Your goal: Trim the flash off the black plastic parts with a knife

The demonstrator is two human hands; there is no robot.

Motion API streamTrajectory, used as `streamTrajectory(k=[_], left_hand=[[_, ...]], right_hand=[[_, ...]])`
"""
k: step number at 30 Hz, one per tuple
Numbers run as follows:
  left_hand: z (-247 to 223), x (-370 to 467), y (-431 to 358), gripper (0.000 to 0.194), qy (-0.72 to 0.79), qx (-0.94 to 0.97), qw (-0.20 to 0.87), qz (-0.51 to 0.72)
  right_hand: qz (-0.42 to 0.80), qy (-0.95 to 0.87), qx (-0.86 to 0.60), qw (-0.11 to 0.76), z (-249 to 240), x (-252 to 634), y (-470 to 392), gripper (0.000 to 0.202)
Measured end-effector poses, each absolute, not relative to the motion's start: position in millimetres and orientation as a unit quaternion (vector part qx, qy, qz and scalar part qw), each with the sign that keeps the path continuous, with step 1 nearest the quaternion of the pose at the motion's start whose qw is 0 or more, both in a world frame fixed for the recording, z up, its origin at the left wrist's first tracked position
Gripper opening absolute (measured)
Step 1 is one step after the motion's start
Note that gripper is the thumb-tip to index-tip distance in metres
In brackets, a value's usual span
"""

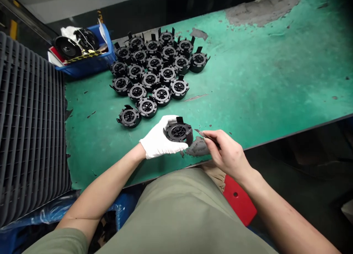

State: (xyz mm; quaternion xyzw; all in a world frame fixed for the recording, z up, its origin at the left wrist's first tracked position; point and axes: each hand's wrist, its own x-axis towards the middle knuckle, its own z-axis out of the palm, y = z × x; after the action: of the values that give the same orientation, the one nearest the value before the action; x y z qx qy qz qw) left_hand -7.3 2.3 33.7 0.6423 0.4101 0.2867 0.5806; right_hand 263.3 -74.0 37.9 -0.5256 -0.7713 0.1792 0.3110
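In the head view, a round black plastic part (177, 131) is gripped by the white-gloved left hand (160, 139) over the near side of the green worktop (261, 81); a dark pointed tool (199, 133) is pinched by the bare right hand (229, 151), its tip just right of the part. Tool work seems in hand; careful tip placement is called for next.

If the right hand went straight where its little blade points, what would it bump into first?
Most likely the round black part in the gloved left hand: the blade in the right hand points toward that part, across a small gap. Depth is hard to judge, so it might pass above or below.
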Motion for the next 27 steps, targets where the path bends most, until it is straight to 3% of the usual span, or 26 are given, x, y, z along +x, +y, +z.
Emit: streamTrajectory(k=[9,17,20,22,27], left_hand=[[78.4,-3.9,-1.1,0.085,0.404,0.618,0.631,0.239],[82.3,-5.1,-10.6,0.092,0.415,0.65,0.575,0.272],[60.1,2.9,-16.7,0.096,0.457,0.663,0.496,0.324],[33.9,8.4,-21.4,0.097,0.512,0.685,0.381,0.352],[-22.5,5.8,-38.2,0.12,0.556,0.767,0.212,0.24]], right_hand=[[0.189,-0.751,-0.537,0.334,42.5,255.9,-84.5,0.025],[0.186,-0.744,-0.547,0.335,53.0,254.8,-85.8,0.022],[0.181,-0.73,-0.566,0.339,59.8,256.3,-85.0,0.019],[0.181,-0.719,-0.578,0.341,59.3,256.8,-86.2,0.019],[0.217,-0.763,-0.537,0.288,38.3,249.6,-96.3,0.025]])
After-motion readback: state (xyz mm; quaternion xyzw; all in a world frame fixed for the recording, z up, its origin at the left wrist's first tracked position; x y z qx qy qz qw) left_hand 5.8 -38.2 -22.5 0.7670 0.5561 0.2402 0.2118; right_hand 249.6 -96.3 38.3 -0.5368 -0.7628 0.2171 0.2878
